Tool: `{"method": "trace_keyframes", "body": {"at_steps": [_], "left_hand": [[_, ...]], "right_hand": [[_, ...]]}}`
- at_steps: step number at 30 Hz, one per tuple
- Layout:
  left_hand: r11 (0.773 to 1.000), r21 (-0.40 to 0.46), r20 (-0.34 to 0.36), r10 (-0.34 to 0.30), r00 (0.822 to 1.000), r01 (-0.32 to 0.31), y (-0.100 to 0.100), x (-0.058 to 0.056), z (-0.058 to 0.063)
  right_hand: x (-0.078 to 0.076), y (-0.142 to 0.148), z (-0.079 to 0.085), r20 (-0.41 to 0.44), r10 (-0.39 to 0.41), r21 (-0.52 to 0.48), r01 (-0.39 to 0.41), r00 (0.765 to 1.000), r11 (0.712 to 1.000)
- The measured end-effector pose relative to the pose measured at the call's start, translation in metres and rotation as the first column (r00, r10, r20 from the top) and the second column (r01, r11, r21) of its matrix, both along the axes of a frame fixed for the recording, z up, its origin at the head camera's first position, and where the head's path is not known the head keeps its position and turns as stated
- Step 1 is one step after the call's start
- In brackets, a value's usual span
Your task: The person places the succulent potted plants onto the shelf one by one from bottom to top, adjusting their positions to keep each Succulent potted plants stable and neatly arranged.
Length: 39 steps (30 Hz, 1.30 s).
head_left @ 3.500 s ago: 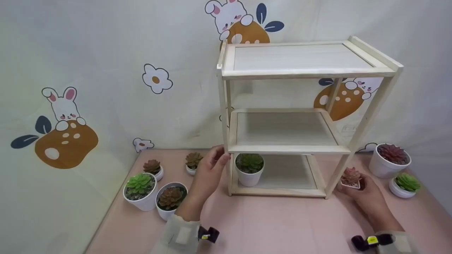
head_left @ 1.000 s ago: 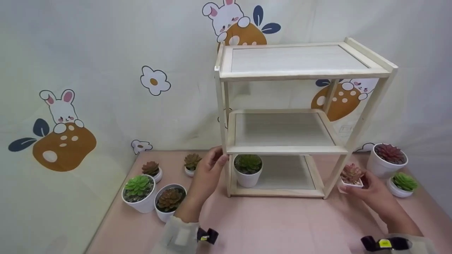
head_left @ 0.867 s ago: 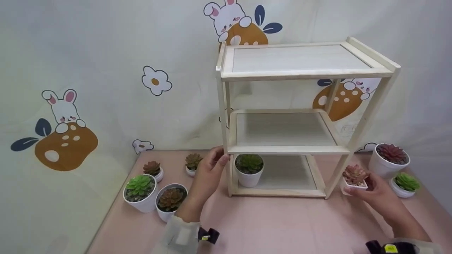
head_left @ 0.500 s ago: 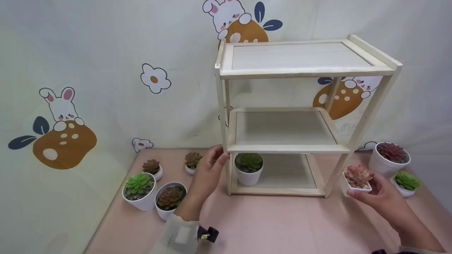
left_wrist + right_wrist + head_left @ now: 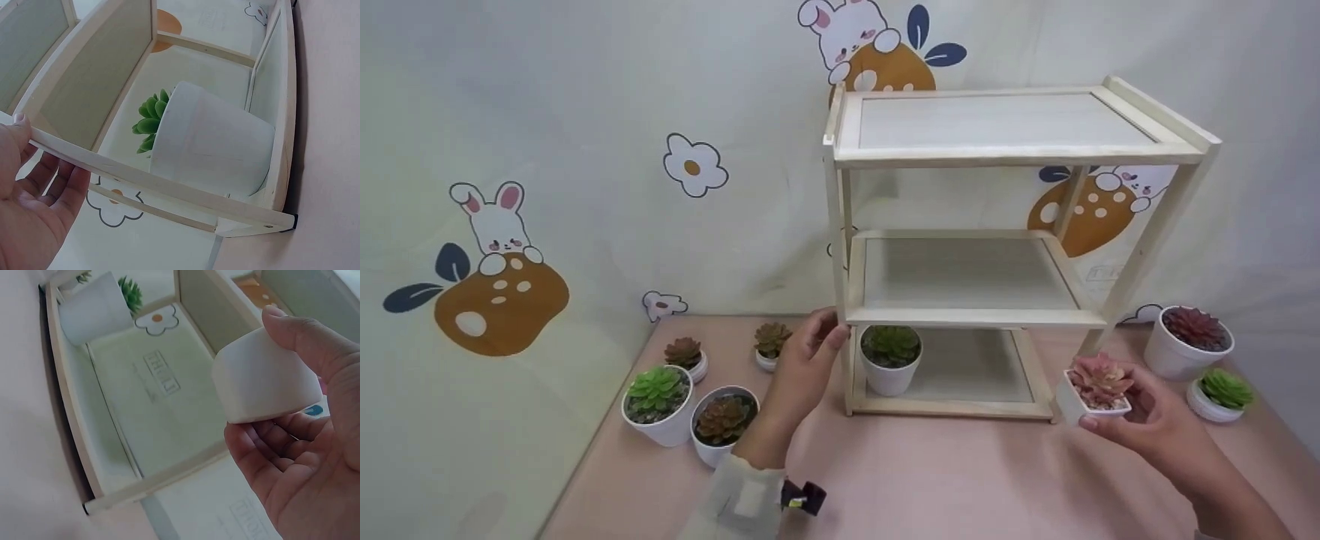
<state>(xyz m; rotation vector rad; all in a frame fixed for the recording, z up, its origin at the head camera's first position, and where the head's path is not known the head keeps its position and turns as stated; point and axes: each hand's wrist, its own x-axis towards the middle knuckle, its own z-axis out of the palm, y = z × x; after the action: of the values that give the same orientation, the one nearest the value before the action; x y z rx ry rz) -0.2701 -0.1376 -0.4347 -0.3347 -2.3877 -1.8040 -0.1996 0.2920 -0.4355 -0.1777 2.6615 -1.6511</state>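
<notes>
In the head view my right hand (image 5: 1159,427) grips a small square white pot holding a pink succulent (image 5: 1099,384), raised in front of the right front post of a three-tier wooden shelf (image 5: 971,316). The right wrist view shows the white pot (image 5: 261,377) between thumb and fingers; its plant is hidden there. My left hand (image 5: 802,375) holds the left front post of the shelf, thumb on one side and fingers round the other, as the left wrist view shows. A green succulent in a round white pot (image 5: 890,360) stands on the bottom tier at the left.
Left of the shelf stand a bright green succulent (image 5: 658,405), a large brown one (image 5: 724,427) and two small brown ones (image 5: 684,356). At the right are a dark red succulent (image 5: 1189,341) and a small green one (image 5: 1220,394). A patterned cloth (image 5: 585,112) hangs behind the pink table (image 5: 930,480).
My right hand has lifted the pink succulent from beside the shelf and brought it nearer and then leftward, to the shelf's front right corner. The left hand keeps its hold on the post.
</notes>
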Motion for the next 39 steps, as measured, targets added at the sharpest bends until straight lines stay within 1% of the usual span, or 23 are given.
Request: {"method": "trace_keyframes", "body": {"at_steps": [4,6,8,10,12,19,22,26,29,33,39], "left_hand": [[1.0,0.009,-0.002,-0.008,1.0,0.008,0.0,-0.001,0.0],[1.0,0.016,-0.008,-0.022,1.0,0.022,0.0,-0.001,0.0],[0.999,0.022,-0.017,-0.035,0.999,0.036,0.0,-0.002,0.0],[0.999,0.021,-0.024,-0.045,0.999,0.045,0.001,-0.003,0.0],[0.999,0.015,-0.022,-0.04,0.999,0.04,0.002,-0.003,0.0],[0.999,0.011,-0.018,-0.035,0.999,0.035,0.005,-0.003,-0.001],[0.999,0.006,-0.021,-0.032,0.999,0.032,0.005,-0.002,-0.001],[1.0,-0.001,-0.004,-0.028,1.0,0.028,0.005,0.001,0.0],[1.0,0.003,0.006,-0.026,1.0,0.026,0.004,0.002,0.0],[1.0,0.013,0.002,-0.022,1.0,0.022,0.003,0.001,0.0],[1.0,0.014,-0.018,-0.025,1.0,0.025,0.0,-0.002,-0.002]], "right_hand": [[-0.001,-0.021,-0.001,-0.11,0.067,-0.073,-0.075,0.992,0.994],[-0.003,-0.032,-0.004,-0.137,0.084,-0.094,-0.098,0.987,0.991],[-0.005,-0.041,-0.006,-0.137,0.084,-0.109,-0.099,0.987,0.989],[-0.008,-0.049,-0.01,-0.127,0.07,-0.101,-0.083,0.989,0.991],[-0.011,-0.057,-0.013,-0.113,0.059,-0.103,-0.07,0.992,0.992],[-0.023,-0.077,-0.026,-0.099,0.09,-0.141,-0.104,0.991,0.985],[-0.027,-0.083,-0.032,-0.07,0.077,-0.122,-0.085,0.995,0.989],[-0.032,-0.088,-0.039,-0.035,0.037,-0.077,-0.04,0.999,0.996],[-0.036,-0.092,-0.045,-0.033,0.019,-0.058,-0.021,0.999,0.998],[-0.043,-0.099,-0.054,-0.024,0.008,-0.046,-0.009,1.0,0.999],[-0.048,-0.11,-0.064,0.012,-0.05,0.066,0.049,0.999,0.997]]}}
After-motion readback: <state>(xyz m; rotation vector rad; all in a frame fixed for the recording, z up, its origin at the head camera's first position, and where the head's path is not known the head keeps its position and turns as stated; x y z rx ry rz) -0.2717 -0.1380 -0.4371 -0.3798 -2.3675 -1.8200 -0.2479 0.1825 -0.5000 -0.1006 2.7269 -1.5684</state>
